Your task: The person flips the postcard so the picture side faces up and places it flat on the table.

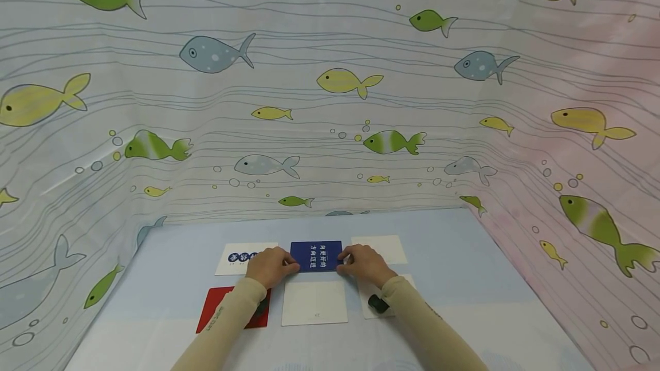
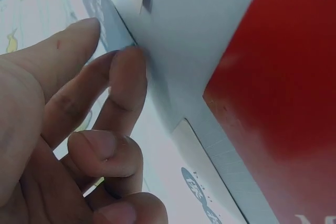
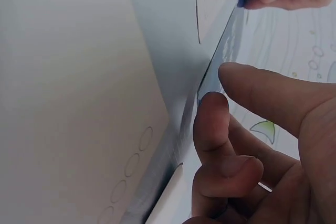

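A blue card with white characters lies in the middle of the back row, its characters turned sideways in the head view. At its left edge, near the front corner, my left hand pinches it between thumb and forefinger. My right hand pinches the right edge the same way. Both wrist views show the card's thin edge running between thumb and fingertip, with the other fingers curled loosely below. Behind the left hand is a white card with blue round marks; a plain white card lies behind the right.
The front row has a red card under the left forearm, a white card in the middle and another white card partly under the right wrist. A fish-patterned curtain encloses the pale blue table at back and sides.
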Demonstrator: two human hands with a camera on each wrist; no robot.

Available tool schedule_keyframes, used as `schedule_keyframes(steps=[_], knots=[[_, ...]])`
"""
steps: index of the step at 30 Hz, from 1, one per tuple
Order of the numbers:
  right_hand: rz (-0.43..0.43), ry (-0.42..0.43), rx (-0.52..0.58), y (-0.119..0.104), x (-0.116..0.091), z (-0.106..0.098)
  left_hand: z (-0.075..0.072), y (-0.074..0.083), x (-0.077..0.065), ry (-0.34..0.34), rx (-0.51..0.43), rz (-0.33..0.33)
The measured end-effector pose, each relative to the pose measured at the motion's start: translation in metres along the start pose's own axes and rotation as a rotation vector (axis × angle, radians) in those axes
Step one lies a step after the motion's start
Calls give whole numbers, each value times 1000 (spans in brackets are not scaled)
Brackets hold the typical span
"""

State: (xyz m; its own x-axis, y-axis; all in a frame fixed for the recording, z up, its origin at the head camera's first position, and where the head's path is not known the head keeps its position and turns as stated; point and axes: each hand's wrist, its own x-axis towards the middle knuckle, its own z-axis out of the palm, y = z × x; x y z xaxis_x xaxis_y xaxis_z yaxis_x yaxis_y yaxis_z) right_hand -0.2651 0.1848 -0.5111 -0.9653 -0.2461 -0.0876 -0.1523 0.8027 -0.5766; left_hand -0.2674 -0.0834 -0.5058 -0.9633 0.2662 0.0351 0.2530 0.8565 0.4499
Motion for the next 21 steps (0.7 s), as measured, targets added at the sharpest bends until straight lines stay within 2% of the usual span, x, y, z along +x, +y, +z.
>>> schedule_keyframes(steps=[11,17,21], knots=[[13,-13,9,4,-1,4,0,-3,-4,-2,-8,-3],[-35,20,17,3,-8,3,-11,0,-18,-19,-24,19],[-74,35,17,2,-15,2,-16,4,-32,-46,5,54]])
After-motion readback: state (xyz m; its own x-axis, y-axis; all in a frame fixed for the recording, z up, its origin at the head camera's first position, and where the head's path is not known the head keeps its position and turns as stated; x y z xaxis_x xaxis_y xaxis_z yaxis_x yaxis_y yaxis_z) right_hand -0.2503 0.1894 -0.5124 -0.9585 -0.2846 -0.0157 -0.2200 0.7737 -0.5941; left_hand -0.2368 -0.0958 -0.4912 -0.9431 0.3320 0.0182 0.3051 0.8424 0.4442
